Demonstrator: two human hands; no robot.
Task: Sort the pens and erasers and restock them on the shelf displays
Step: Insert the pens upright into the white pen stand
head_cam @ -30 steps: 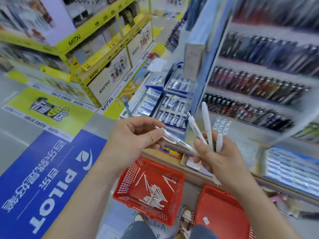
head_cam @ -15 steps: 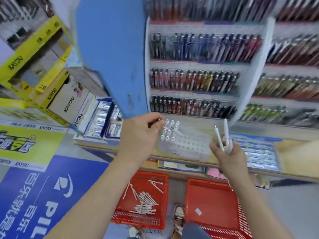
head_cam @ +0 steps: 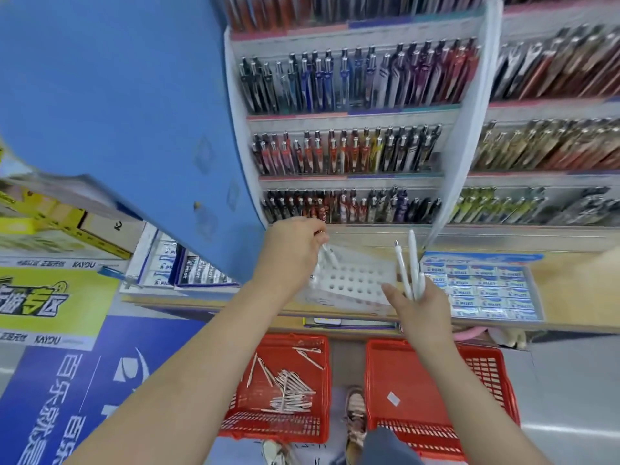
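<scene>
— Pen shelves (head_cam: 352,116) fill the wall, with a red basket (head_cam: 275,427) on the floor below. Why work at the ledge between?
— That's where the clear holder (head_cam: 359,285) sits. My right hand (head_cam: 422,313) curls round spare pens (head_cam: 412,266), held upright, ready to feed.
— And your left hand (head_cam: 292,253)?
— It pinches one white pen (head_cam: 327,255) over the holder's rear-left holes, I'd say to slot it in.

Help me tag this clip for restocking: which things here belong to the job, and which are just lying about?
Job: left hand pinching a pen at the clear perforated holder; right hand gripping white pens; loose pens in the left red basket.
Lying about: blue floor sticker; yellow floor sticker; shoe.
</scene>
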